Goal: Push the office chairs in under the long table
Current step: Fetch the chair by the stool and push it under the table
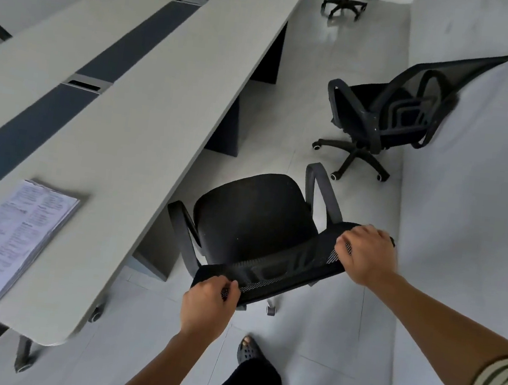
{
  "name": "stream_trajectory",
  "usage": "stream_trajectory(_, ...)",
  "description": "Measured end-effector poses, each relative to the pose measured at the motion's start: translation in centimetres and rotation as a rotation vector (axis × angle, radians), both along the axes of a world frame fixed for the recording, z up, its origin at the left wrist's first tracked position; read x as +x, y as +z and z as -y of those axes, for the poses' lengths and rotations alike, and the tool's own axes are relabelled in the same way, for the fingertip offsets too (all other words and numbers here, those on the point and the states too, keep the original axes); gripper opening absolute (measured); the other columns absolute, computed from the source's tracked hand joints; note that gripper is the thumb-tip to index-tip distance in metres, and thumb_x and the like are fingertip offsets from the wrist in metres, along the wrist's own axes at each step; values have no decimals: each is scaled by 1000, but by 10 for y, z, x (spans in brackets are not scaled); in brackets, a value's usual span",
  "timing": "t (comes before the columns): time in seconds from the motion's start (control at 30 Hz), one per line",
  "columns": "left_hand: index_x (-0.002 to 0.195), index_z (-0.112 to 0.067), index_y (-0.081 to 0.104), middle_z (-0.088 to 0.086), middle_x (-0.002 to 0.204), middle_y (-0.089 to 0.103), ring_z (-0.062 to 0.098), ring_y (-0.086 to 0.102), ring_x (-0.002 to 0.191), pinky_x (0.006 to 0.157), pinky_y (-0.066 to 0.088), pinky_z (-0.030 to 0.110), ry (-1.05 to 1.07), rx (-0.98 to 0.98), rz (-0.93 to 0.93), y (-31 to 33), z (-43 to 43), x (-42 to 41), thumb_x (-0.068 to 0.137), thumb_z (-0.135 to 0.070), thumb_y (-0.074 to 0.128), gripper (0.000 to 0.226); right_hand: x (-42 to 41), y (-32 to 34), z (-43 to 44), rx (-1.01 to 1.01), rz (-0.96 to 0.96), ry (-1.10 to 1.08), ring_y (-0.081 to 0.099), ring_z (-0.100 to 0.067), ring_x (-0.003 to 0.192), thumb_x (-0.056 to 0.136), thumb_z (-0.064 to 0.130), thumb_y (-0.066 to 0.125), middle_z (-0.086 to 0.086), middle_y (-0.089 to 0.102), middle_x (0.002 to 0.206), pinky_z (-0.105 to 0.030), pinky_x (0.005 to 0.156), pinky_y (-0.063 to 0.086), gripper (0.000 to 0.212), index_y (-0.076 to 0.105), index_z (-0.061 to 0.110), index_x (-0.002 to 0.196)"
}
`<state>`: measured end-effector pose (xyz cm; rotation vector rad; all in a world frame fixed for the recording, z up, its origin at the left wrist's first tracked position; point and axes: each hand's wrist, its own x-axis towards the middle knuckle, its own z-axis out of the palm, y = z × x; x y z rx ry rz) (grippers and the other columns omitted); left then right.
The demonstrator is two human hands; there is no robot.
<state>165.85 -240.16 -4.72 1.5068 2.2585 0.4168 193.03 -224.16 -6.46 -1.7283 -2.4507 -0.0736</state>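
The job looks barely begun: the near black office chair with a padded seat and mesh back (255, 221) stands just beside the right-hand edge of the long pale grey table with a dark central strip (151, 85), its seat turned toward the table but not yet under it, only its left armrest close to the table edge. The left hand (206, 305) is closed over the near left end of the mesh back's top rail, and the right hand (365, 255) is closed over the right end, so both hold this chair and a push seems to be the step in hand. Left to do, as I judge it: roll this chair in, then deal with the second black mesh-backed office chair (391, 116), which sits well apart from the table, farther off to the right against the white wall (468, 185), its back turned to the wall. A third chair's black star-shaped wheeled base (343, 6) shows at the far end, also out on the floor. A thick stack of printed papers (9, 243) lies on the near left part of the tabletop.
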Motion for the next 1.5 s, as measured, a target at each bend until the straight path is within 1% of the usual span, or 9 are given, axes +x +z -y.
stream_trajectory(0.17,75,-20,64,-7,66,64,9,56,58,54,44,18,21,-33,32,5,-59,-8,93,-39,43,34,-16,2,-73,-56,130,-114,51,-29,116,88,41,42,-4,67,108,-51,100,29,35,70,23,95)
stream_trajectory(0.4,74,-21,62,-11,63,58,9,56,57,53,42,16,109,30,93,0,-119,-14,94,-33,46,28,-31,1,-165,-23,45,-4,60,-28,89,82,41,34,-4,71,90,-44,84,36,44,73,19,79)
stream_trajectory(0.63,73,-22,63,-9,64,62,9,56,55,52,46,17,236,110,79,-11,-186,9,93,-31,48,27,-45,-3,-277,21,-6,151,63,-27,86,81,41,38,-2,74,87,-44,84,36,43,72,18,72)
stream_trajectory(0.8,61,-20,58,-10,55,55,11,46,45,45,28,12,432,146,6,-15,-251,37,89,-25,56,28,-60,-6,-369,30,-17,264,62,-26,84,80,42,37,2,73,85,-43,86,33,41,72,22,70)
stream_trajectory(0.93,54,-20,49,-7,47,48,14,44,41,43,32,19,617,123,21,-8,-302,58,90,-27,57,37,-72,-5,-433,-16,28,353,61,-26,89,81,43,36,2,72,87,-41,85,30,42,72,23,72)
stream_trajectory(1.03,48,-25,33,-8,42,34,11,34,38,42,22,19,726,119,31,0,-333,68,91,-28,54,47,-81,-1,-467,-28,113,445,59,-26,93,83,45,32,2,72,91,-45,92,27,44,71,25,74)
stream_trajectory(1.13,51,-20,39,-7,45,38,10,35,40,41,25,23,791,109,-5,1,-351,64,92,-29,52,43,-93,5,-487,-39,115,561,64,-29,91,85,42,37,-2,73,88,-50,99,27,41,71,20,74)
stream_trajectory(1.3,50,-12,43,-2,43,43,19,40,40,42,32,28,840,105,-57,-2,-354,9,92,-34,47,48,-131,11,-482,-65,12,707,66,-30,64,85,44,28,-5,69,64,-36,65,44,53,66,15,61)
stream_trajectory(1.5,45,-15,33,-2,37,32,21,35,39,42,24,26,809,104,-107,-4,-369,-41,92,-31,50,52,-162,7,-489,-36,-53,689,62,-31,53,83,40,35,-6,65,55,-35,57,43,47,64,14,56)
